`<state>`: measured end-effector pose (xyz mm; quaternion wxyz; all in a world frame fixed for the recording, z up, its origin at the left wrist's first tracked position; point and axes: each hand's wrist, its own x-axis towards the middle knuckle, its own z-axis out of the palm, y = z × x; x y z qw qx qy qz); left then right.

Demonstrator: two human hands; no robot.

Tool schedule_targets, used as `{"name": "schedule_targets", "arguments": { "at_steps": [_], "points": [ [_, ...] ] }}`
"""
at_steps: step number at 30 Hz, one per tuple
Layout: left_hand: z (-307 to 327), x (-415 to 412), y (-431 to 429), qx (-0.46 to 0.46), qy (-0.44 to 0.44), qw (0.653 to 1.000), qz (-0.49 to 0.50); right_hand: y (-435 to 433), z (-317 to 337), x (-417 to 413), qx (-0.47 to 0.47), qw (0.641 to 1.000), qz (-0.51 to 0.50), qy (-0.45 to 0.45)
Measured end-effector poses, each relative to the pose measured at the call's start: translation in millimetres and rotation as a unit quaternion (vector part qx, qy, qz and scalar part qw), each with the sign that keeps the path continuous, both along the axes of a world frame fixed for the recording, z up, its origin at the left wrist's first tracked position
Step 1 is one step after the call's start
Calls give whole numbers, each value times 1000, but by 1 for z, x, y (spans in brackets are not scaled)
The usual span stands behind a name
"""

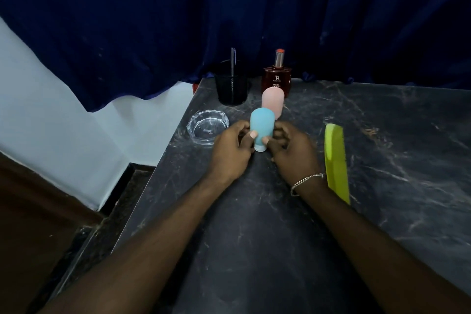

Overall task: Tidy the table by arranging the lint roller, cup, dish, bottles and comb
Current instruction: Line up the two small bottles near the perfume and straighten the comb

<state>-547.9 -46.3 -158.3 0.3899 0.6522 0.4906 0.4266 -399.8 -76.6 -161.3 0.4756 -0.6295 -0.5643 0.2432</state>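
Head view, frame centre: blue bottle (pixel 262 125) upright, pale cap end down, pinched from both sides. On its left side, left hand (pixel 230 153), thumb across the front, fingers curled round. On its right side, right hand (pixel 290 150), thumb tip on the lower front, fingers curled behind; chain bracelet (pixel 305 182) on that wrist. Cap-to-surface (pixel 254 237) contact: cannot tell.

Just behind, higher in frame: pink bottle (pixel 273 102) upright. Behind that, at the far edge: red-brown perfume bottle (pixel 276 80) with metallic neck. Left of it: black cup (pixel 231 89) with a dark stick-like item (pixel 232 64) standing inside; identity unclear.

Left of the hands, near the left edge: clear glass dish (pixel 207 127). Right of the right hand: green comb (pixel 336 160), flat, lengthwise up the frame.

Upper frame: dark blue curtain (pixel 229 7).
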Motion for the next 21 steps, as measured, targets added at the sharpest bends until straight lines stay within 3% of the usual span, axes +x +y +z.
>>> {"name": "schedule_targets", "arguments": {
  "at_steps": [21],
  "points": [
    [14,-1,-13,10,63,998,-12,-17,8,1,-10,999,10,-39]
  ]
}}
